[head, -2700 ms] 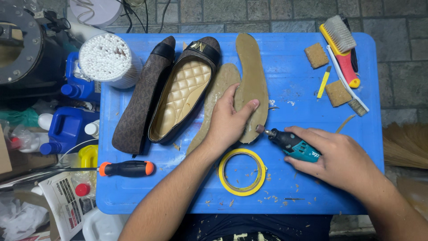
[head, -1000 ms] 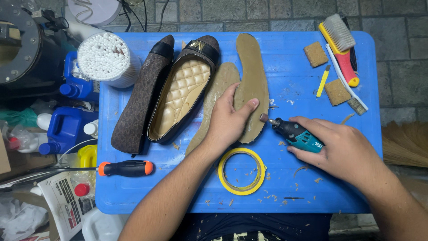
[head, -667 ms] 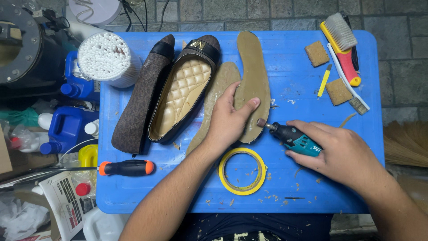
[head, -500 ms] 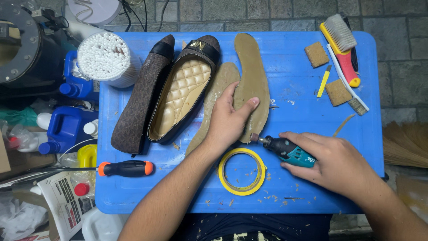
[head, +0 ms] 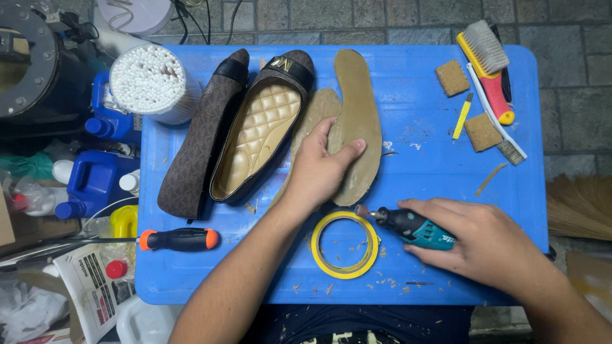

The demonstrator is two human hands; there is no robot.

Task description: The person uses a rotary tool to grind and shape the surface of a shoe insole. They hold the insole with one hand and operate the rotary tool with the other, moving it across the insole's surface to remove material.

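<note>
My left hand point(head: 322, 167) presses down on two overlapping tan shoe soles point(head: 357, 114) in the middle of the blue table point(head: 421, 127). My right hand point(head: 488, 245) grips a small teal rotary tool point(head: 414, 227); its tip points left, just below the lower end of the soles and over a ring of yellow tape point(head: 344, 245). Left of the soles lie two brown flat shoes: one shows its gold quilted lining point(head: 258, 134), the other point(head: 204, 137) lies turned over beside it.
An orange-and-black screwdriver point(head: 178, 239) lies at front left. A tub of cotton swabs point(head: 150, 81) stands at back left. Brushes point(head: 491, 64), sanding blocks point(head: 481, 132) and a yellow strip point(head: 461, 117) lie at back right. Blue jugs point(head: 95, 181) stand off the table's left edge.
My right hand has drawn the rotary tool down and away from the sole's edge, toward the yellow tape ring. My left hand stays on the soles.
</note>
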